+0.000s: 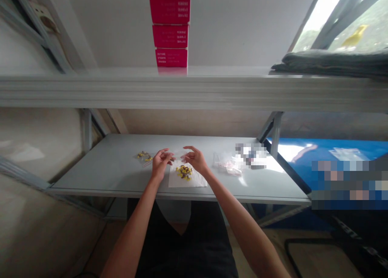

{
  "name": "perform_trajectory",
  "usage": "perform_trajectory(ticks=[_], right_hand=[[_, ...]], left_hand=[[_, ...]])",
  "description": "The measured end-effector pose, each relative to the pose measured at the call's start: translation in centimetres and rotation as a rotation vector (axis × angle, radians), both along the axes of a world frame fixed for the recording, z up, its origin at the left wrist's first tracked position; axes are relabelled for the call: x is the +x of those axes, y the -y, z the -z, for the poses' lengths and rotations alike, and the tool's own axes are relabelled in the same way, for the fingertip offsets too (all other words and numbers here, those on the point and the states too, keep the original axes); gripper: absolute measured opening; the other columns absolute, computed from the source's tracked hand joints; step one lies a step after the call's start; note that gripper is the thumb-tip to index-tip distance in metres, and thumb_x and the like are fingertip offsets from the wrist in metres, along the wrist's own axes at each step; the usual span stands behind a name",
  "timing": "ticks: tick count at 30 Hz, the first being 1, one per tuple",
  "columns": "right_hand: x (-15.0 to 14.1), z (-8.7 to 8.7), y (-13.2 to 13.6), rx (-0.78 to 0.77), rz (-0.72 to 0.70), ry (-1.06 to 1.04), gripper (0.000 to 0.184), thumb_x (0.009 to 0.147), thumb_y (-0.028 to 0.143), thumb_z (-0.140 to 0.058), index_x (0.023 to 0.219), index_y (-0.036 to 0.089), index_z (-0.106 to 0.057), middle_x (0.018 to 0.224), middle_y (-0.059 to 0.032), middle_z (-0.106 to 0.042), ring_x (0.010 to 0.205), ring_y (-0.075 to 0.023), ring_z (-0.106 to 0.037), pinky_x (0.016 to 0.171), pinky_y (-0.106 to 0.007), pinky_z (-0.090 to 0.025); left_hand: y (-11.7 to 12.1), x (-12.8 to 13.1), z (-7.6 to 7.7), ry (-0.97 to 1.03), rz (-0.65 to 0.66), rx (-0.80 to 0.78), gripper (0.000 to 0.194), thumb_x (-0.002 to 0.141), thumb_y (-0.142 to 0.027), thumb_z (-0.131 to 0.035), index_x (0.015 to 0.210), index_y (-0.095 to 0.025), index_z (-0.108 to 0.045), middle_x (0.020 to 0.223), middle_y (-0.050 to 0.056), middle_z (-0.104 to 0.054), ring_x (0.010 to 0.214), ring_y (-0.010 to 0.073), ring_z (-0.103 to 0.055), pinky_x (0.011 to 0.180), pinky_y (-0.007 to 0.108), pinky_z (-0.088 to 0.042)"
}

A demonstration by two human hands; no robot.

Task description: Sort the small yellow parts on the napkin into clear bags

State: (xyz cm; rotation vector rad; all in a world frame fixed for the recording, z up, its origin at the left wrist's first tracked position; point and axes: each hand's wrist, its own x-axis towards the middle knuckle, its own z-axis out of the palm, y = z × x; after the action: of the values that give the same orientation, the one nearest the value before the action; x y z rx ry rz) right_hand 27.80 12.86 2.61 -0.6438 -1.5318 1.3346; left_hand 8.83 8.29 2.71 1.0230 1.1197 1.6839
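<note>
A small clear plastic bag (pixel 178 154) spans the gap between my hands, faint against the grey tabletop. My left hand (pixel 160 161) pinches its left side, fingers bent. On the other side my right hand (pixel 195 159) has its thumb and fingers curled at the bag's edge. Just below them, a pile of small yellow and dark brown pieces (pixel 184 172) lies on a white sheet (pixel 194 182). To the left of my left hand rests a clear bag (pixel 147 163) with similar yellow and brown pieces (pixel 144 155) at it; whether they are inside I cannot tell.
Several clear plastic bags (pixel 228 165) lie on the grey table (pixel 97 169) to the right, beside a blurred-out patch. Overhead, a shelf (pixel 182 92) bears three stacked red boxes (pixel 170 35) and folded dark cloth (pixel 333 63). A blue surface (pixel 294 152) adjoins at right.
</note>
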Motion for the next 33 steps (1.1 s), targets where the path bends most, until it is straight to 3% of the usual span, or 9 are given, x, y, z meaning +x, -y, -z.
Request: perform_trajectory(ticks=[5, 9, 13, 19, 26, 30, 33], right_hand=[[1.9, 1.4, 0.6, 0.028, 0.024, 0.003, 0.048, 0.095, 0.053, -0.055, 0.128, 0.019, -0.065, 0.094, -0.0089, -0.078, 0.083, -0.0201, -0.074, 0.071, -0.031, -0.058], [2.5, 2.7, 0.4, 0.126, 0.166, 0.156, 0.041, 0.089, 0.052, -0.067, 0.11, 0.018, -0.074, 0.088, -0.0086, -0.079, 0.079, -0.0207, -0.073, 0.071, -0.03, -0.055], [2.8, 3.4, 0.2, 0.198, 0.217, 0.224, 0.031, 0.088, 0.048, -0.068, 0.088, 0.018, -0.077, 0.087, -0.0097, -0.078, 0.078, -0.0212, -0.072, 0.071, -0.031, -0.054], [3.1, 2.9, 0.7, 0.307, 0.204, 0.24, 0.028, 0.091, 0.039, -0.063, 0.078, 0.019, -0.079, 0.09, -0.0093, -0.076, 0.083, -0.0207, -0.071, 0.075, -0.03, -0.052], [2.8, 3.1, 1.2, 0.268, 0.223, 0.299, 0.022, 0.09, 0.035, -0.063, 0.08, 0.02, -0.075, 0.082, -0.0048, -0.077, 0.069, -0.0157, -0.068, 0.065, -0.024, -0.048], [2.7, 3.2, 1.3, 0.25, 0.243, 0.348, 0.02, 0.088, 0.038, -0.066, 0.081, 0.02, -0.072, 0.077, -0.0029, -0.077, 0.062, -0.0145, -0.065, 0.061, -0.023, -0.045], [2.8, 3.1, 1.3, 0.246, 0.228, 0.322, 0.023, 0.09, 0.04, -0.065, 0.081, 0.02, -0.071, 0.079, -0.0043, -0.078, 0.065, -0.0156, -0.066, 0.062, -0.024, -0.045]], left_hand=[[-0.3, 0.8, -0.2, -0.282, -0.015, 0.06, 0.047, 0.076, -0.048, -0.079, 0.106, -0.015, -0.064, 0.088, 0.008, -0.074, 0.067, 0.0193, -0.073, 0.049, 0.023, -0.052], [-0.3, 1.4, -0.7, -0.421, 0.006, 0.088, 0.044, 0.081, -0.047, -0.075, 0.11, -0.015, -0.068, 0.1, 0.012, -0.074, 0.069, 0.0194, -0.073, 0.047, 0.023, -0.052], [-0.2, 1.6, -1.0, -0.351, 0.043, 0.076, 0.048, 0.081, -0.05, -0.075, 0.114, -0.015, -0.068, 0.111, 0.014, -0.073, 0.08, 0.0221, -0.075, 0.055, 0.027, -0.059], [0.1, 0.8, -0.6, -0.3, 0.022, 0.04, 0.049, 0.08, -0.052, -0.074, 0.109, -0.014, -0.068, 0.104, 0.014, -0.073, 0.087, 0.0242, -0.073, 0.055, 0.028, -0.06], [-0.5, 0.8, -0.9, -0.343, -0.062, 0.09, 0.034, 0.075, -0.041, -0.079, 0.095, -0.014, -0.071, 0.086, 0.008, -0.073, 0.074, 0.0194, -0.07, 0.055, 0.026, -0.057], [-0.6, 1.3, -1.5, -0.334, -0.08, 0.111, 0.033, 0.075, -0.042, -0.08, 0.093, -0.015, -0.071, 0.087, 0.009, -0.074, 0.074, 0.0199, -0.071, 0.055, 0.026, -0.055], [-0.3, 1.3, -1.2, -0.308, -0.043, 0.125, 0.041, 0.079, -0.047, -0.077, 0.104, -0.016, -0.07, 0.098, 0.012, -0.075, 0.087, 0.0227, -0.072, 0.059, 0.028, -0.057]])
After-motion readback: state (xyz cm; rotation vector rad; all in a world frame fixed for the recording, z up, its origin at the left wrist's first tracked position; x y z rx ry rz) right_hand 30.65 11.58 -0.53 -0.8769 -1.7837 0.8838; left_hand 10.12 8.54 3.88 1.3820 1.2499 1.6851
